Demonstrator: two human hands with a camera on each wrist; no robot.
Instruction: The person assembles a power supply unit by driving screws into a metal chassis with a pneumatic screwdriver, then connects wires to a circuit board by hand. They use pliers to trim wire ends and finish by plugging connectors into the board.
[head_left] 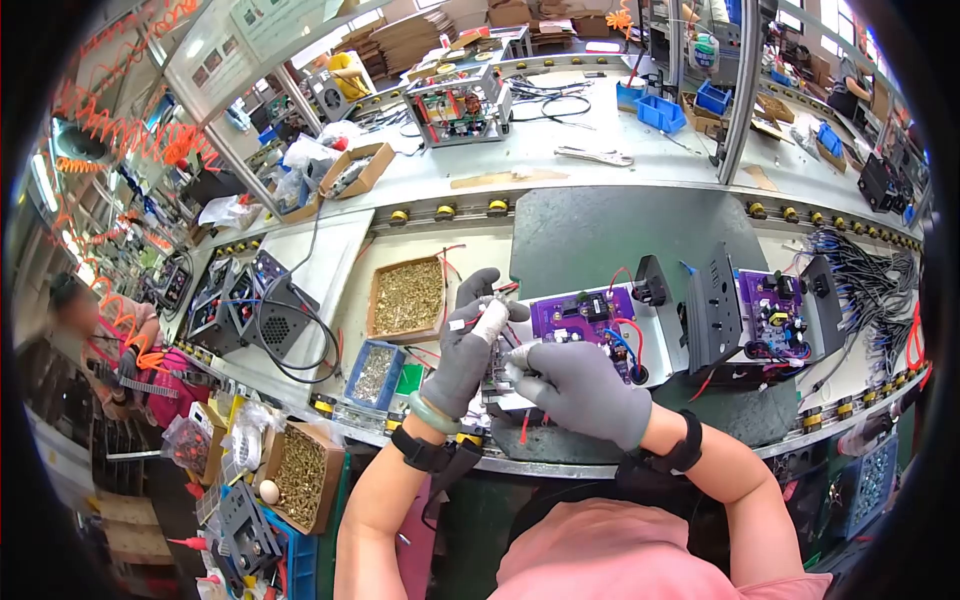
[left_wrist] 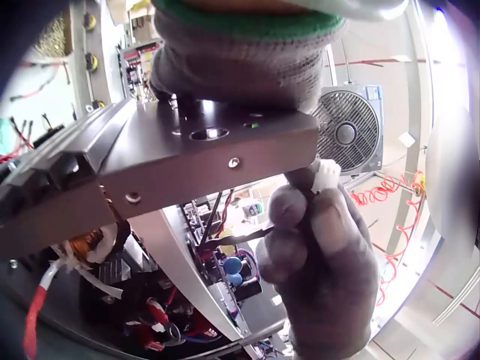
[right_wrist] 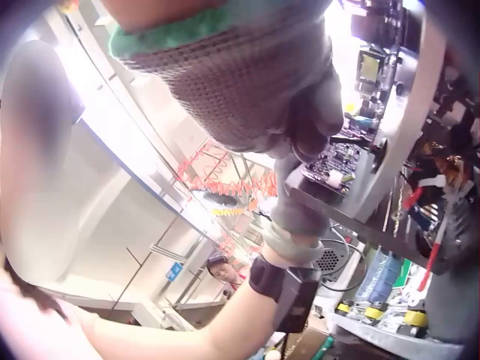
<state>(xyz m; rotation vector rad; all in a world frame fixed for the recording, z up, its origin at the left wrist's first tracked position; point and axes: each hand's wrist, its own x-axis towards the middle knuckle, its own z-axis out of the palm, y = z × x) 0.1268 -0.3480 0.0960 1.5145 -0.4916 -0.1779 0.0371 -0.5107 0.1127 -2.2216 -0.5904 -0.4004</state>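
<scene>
My left hand (head_left: 462, 362), in a grey glove, is at the left end of an open metal chassis (head_left: 655, 352). Its thumb and fingers pinch a thin wire bearing a white tag (head_left: 458, 325). Close beside it, my gloved right hand (head_left: 590, 388) reaches over the chassis's near side. In the left wrist view, the curled fingers of the right hand (left_wrist: 322, 262) grip a thin black wire (left_wrist: 244, 238). White wrapping covers some fingertips. A purple circuit board (head_left: 585, 318) lies inside the chassis, partly hidden by the hands. Above it, a dark panel (left_wrist: 217, 161) overlaps the left wrist view.
A second chassis with a purple board (head_left: 775, 315) stands at the right, beside bundled black cables (head_left: 865, 280). At the left are a box of brass-coloured parts (head_left: 408, 298) and a blue tray of small metal pieces (head_left: 374, 376). A roller rail (head_left: 445, 212) runs behind.
</scene>
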